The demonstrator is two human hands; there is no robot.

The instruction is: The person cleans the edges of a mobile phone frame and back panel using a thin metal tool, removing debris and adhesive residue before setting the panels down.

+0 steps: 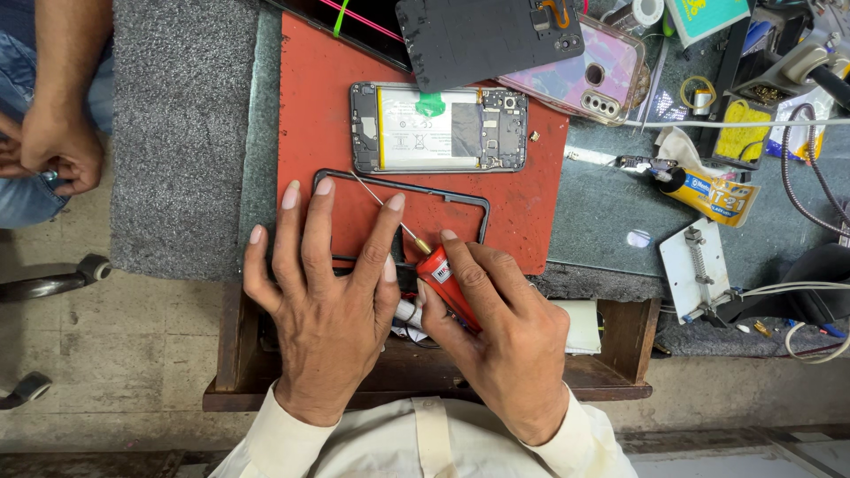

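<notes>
My right hand [500,341] grips a red-handled screwdriver [443,276] whose thin shaft points up-left across a black phone frame [485,212]. My left hand [323,292] lies flat with fingers spread on the near part of that frame, pressing it onto the red mat [319,106]. Beyond the frame lies an opened phone [438,128], back off, showing a white battery with a green tab and a circuit board.
A black back cover [487,35] and a clear pink phone case [593,75] lie at the far edge. A yellow glue tube [713,195], a white metal jig [699,270], cables and tools crowd the right. Another person's hand [57,146] rests at far left. An open wooden drawer [611,354] sits below.
</notes>
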